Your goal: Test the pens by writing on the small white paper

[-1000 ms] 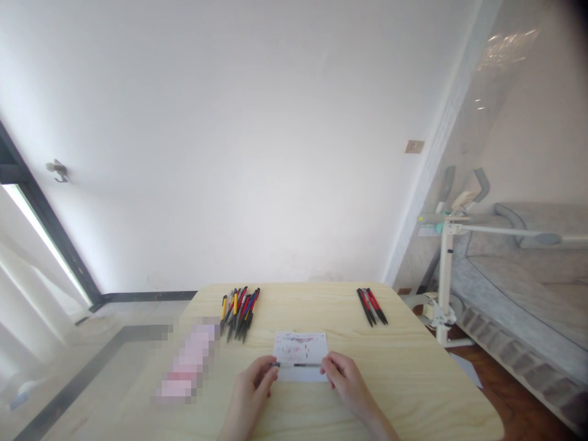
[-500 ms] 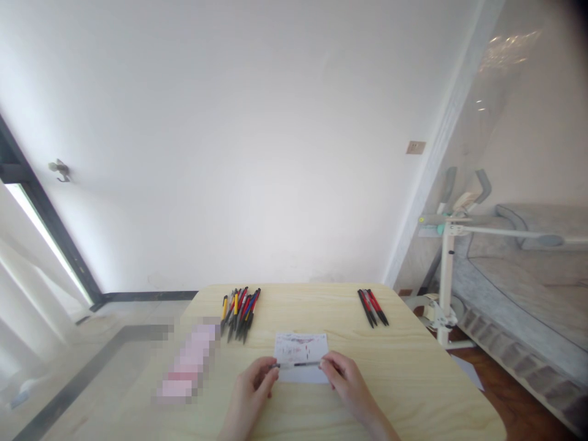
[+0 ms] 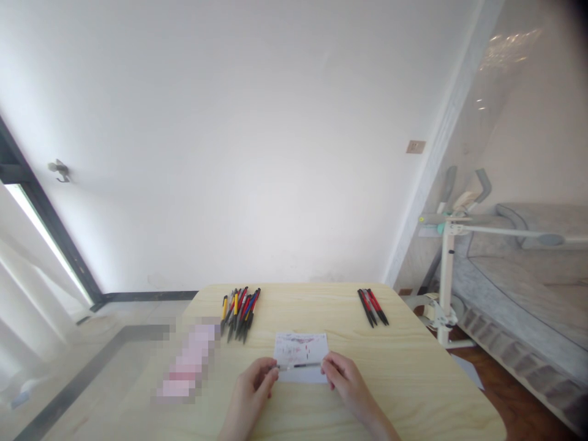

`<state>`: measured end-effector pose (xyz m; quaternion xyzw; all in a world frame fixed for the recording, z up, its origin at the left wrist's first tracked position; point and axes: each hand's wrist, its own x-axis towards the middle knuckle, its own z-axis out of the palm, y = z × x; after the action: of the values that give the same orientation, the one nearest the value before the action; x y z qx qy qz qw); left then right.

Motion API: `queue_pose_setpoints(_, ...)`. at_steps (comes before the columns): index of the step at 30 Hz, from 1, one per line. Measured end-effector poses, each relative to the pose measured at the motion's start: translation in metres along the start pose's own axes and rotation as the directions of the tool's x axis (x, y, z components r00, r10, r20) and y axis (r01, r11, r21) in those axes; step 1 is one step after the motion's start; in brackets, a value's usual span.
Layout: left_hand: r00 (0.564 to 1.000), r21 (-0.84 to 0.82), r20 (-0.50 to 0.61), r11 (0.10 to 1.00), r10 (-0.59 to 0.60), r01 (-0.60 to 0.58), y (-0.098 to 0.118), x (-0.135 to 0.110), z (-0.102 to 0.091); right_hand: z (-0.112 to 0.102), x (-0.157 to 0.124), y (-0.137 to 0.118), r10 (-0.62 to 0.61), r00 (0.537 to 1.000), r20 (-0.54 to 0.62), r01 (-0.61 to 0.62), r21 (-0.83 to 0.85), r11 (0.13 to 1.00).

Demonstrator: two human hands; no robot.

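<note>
A slim, clear pen-like stick (image 3: 301,365) with a dark stretch along its right half lies level between my hands. My left hand (image 3: 256,381) pinches its left end between thumb and fingers. At the other end, the fingertips of my right hand (image 3: 342,375) are closed on it. Just below the stick is a white sheet of paper (image 3: 301,348) with small dark and red marks. To the left rests a loose bunch of several pens (image 3: 239,312) in yellow, red, blue and black. A smaller group of red, grey and black pens (image 3: 373,307) is at the right.
The pale wooden table (image 3: 413,380) has rounded corners and stands close to a white wall (image 3: 275,153). A pink item (image 3: 188,364), blurred by pixels, is at the table's left side. Exercise equipment (image 3: 446,269) and a grey sofa (image 3: 519,282) stand to the right.
The right fingertips have shifted very slightly to the right. Both hands still grip the stick over the paper, and the pens have not moved.
</note>
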<state>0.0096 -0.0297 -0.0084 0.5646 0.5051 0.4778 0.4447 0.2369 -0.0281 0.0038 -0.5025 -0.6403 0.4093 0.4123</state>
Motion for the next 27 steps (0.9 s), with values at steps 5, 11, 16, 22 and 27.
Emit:
queue_pose_setpoints(5,1.000,0.012,-0.016,1.000,-0.004,0.005,-0.001,0.000,0.000,0.001,-0.001,-0.003,-0.013,1.000,0.005,0.013,-0.033,0.999)
queue_pose_setpoints(11,0.999,0.041,-0.042,0.999,0.006,-0.005,-0.002,0.000,-0.001,0.002,0.002,0.002,-0.050,0.999,-0.015,0.049,-0.059,0.997)
queue_pose_setpoints(16,0.999,0.055,-0.037,0.998,0.012,-0.010,-0.001,0.000,-0.001,0.003,0.003,0.013,-0.057,0.998,-0.030,0.055,-0.035,0.998)
queue_pose_setpoints(22,0.999,0.074,-0.041,0.997,0.008,-0.005,0.005,0.000,-0.002,0.005,0.005,0.015,-0.085,0.995,-0.045,0.080,-0.091,0.993)
queue_pose_setpoints(27,0.998,0.060,-0.056,0.998,0.000,0.003,0.009,0.000,-0.002,0.008,0.004,0.007,-0.140,0.989,-0.035,0.129,-0.220,0.967)
